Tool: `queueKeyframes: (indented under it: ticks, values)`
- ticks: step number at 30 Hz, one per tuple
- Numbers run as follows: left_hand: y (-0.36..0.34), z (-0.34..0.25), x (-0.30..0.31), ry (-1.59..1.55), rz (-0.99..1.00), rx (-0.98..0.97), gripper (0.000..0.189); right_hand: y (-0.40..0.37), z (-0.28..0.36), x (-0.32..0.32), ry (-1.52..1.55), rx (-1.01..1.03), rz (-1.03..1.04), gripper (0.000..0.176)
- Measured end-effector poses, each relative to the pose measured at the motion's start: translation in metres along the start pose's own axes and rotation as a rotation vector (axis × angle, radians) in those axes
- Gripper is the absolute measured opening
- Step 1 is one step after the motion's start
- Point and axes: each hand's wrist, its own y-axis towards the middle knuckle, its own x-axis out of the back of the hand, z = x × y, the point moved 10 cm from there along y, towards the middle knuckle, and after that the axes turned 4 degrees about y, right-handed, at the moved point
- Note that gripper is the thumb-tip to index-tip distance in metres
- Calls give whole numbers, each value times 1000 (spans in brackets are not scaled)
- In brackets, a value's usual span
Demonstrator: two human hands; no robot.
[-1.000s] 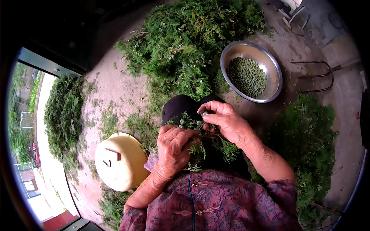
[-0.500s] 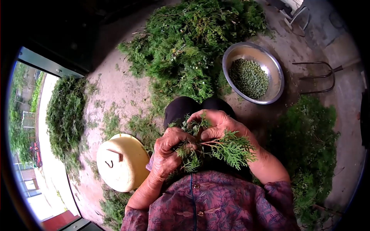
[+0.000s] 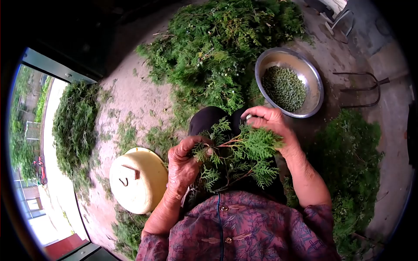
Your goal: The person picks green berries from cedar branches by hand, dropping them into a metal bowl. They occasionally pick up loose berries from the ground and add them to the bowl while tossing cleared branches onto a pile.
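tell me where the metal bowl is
In the head view, the metal bowl sits on the ground upper right, just beyond the right hand and beside the big sprig pile.

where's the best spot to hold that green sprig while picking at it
By the bare woody stem at its left end, coming from the person's left, as the left hand grips the sprig now. The flat fronds fan rightward and would likely bend or tear.
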Motion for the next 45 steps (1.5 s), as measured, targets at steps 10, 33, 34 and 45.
queueKeyframes:
  ticks: [10, 33, 34, 45]
  values:
    - [5, 22, 18, -121, -53, 162, 35, 5, -40, 211, 748, 113, -756, 20]
    - [-44, -57, -63, 885, 254, -769, 32, 40, 1, -92, -547, 409, 283, 18]
    - [-42, -54, -61, 885, 256, -737, 32, 43, 2, -78, -489, 336, 219, 17]
    - [-57, -55, 47, 938, -239, -529, 57, -7, 52, 165, -767, 194, -739, 38]
